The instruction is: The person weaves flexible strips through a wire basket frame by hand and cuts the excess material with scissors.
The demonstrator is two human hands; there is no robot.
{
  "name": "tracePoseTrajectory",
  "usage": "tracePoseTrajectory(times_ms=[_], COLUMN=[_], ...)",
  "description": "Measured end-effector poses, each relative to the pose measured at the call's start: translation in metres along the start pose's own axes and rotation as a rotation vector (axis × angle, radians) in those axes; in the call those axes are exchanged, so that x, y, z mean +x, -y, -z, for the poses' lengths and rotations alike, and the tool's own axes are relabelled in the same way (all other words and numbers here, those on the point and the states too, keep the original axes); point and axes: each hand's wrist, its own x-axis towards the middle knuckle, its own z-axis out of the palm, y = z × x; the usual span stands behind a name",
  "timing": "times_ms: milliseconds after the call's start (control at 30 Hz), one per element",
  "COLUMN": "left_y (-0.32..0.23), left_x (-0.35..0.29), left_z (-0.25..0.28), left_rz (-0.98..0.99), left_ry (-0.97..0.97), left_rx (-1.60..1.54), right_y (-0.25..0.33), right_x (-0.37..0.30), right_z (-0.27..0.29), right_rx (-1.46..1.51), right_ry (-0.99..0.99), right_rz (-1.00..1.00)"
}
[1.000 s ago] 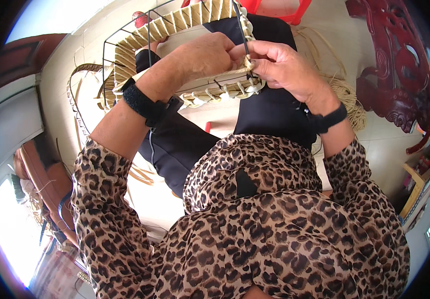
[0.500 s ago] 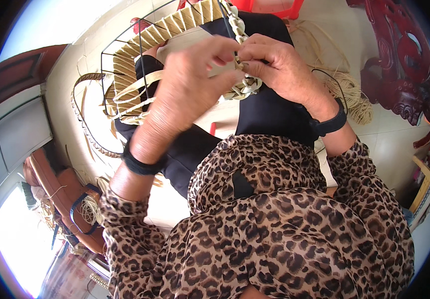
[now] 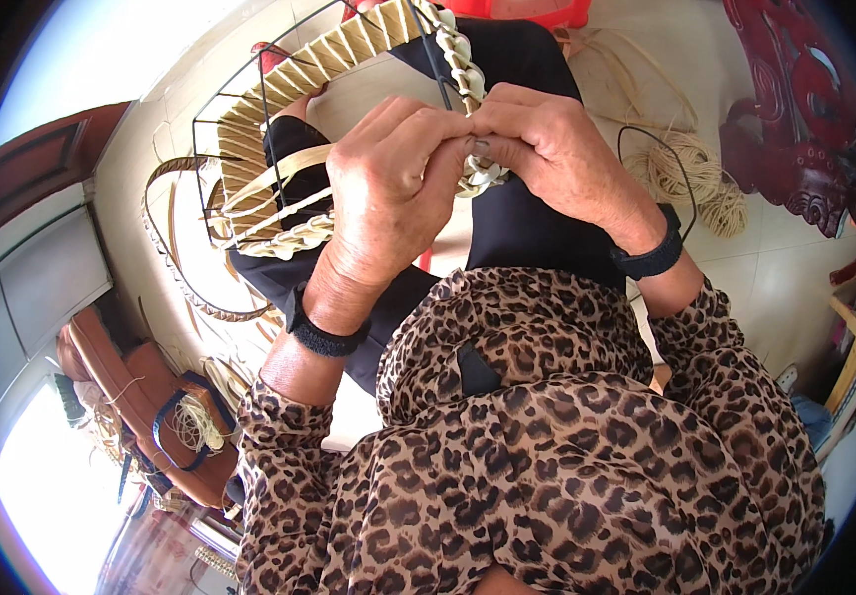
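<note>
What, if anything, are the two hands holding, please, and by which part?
The left hand and right hand pinch together at the near right corner of the pale-wrapped, rectangular black wire frame; exactly what is gripped cannot be told.

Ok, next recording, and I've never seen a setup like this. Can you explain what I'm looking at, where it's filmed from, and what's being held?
There is no machine here: these are a person's bare left hand and right hand, each with a black band at the wrist. The view comes from a wide fisheye camera worn on the head, looking down, so straight edges bend near the rim.

At the knees is a black wire frame wrapped with pale strips, with a chunky pale braid along one edge. Both hands' fingertips meet at that braid; whatever they pinch is hidden by the fingers. On the pale floor, to the right, lies a bundle of pale cord.
</note>
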Motion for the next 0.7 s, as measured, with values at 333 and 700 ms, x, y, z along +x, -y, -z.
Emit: tracePoseTrajectory(times_ms=[333,700], left_y=[0.001,-0.004], left_x=[-0.005,-0.006], left_z=[-0.003,-0.003], left_rz=[-0.066,0.084], left_ry=[0.018,0.010], left_rx=[0.074,0.009], right_y=[-0.011,-0.010], right_x=[-0.003,-0.008], right_z=[-0.003,0.001], right_rx=[-0.086,-0.074], right_ry=[-0.125,-0.099], right_rz=[0.095,0.098])
